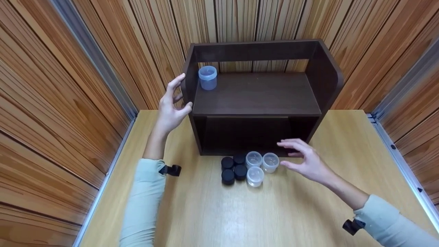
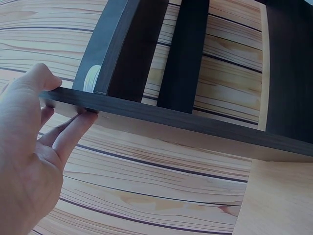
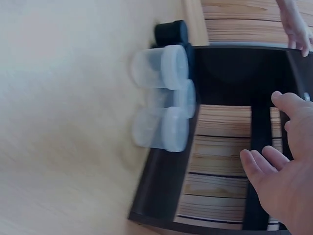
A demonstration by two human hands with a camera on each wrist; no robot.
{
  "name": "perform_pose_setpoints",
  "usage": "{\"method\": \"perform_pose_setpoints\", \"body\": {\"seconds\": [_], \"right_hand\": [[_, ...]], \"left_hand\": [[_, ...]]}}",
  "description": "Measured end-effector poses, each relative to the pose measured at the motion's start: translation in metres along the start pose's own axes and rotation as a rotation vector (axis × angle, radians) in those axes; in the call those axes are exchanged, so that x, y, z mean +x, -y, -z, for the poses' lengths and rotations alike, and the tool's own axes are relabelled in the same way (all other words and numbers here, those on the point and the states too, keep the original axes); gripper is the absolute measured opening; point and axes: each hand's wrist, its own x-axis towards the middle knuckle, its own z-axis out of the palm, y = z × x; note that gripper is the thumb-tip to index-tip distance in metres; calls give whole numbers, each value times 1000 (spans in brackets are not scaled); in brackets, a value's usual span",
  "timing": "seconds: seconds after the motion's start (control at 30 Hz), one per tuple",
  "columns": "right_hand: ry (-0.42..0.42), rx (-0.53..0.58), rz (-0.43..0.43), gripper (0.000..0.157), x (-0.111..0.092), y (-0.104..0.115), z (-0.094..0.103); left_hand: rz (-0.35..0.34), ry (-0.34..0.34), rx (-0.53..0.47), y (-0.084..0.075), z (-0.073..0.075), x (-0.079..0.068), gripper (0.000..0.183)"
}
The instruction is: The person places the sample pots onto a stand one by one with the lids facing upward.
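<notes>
A dark brown two-tier shelf (image 1: 257, 96) stands on the table. My left hand (image 1: 171, 109) grips the edge of its left side panel (image 2: 195, 122), with the thumb and fingers on opposite faces in the left wrist view. A translucent bluish jar (image 1: 208, 79) sits at the left end of the upper tier, close to that hand. My right hand (image 1: 307, 163) hovers with parted, gently bent fingers and holds nothing. Just left of its thumb are three translucent jars (image 1: 255, 176). Beside them stand several small black jars (image 1: 227, 176), grouped at the shelf's lower front edge.
The light wooden table (image 1: 205, 212) spreads out before the shelf. Wood-patterned walls (image 1: 68, 85) rise at the back and both sides, with metal rails (image 1: 401, 164) along the table's edges. A black band-mounted camera (image 1: 171, 169) is on the left sleeve.
</notes>
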Motion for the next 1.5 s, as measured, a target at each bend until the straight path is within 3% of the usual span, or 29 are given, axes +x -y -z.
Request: {"method": "perform_pose_setpoints", "body": {"seconds": [0.4,0.77,1.13,1.5], "right_hand": [[20,1,-115,63,-8,-50,-15],[-1,76,-57,68,-19,-83,-35],[22,173,-89,69,-24,-102,-54],[37,124,-100,63,-23,-108,-67]], "left_hand": [[21,1,7,-3,3,0,79],[33,1,-12,-1,-1,0,79],[22,-1,-9,0,-3,0,80],[31,4,-12,-2,-2,1,79]]}}
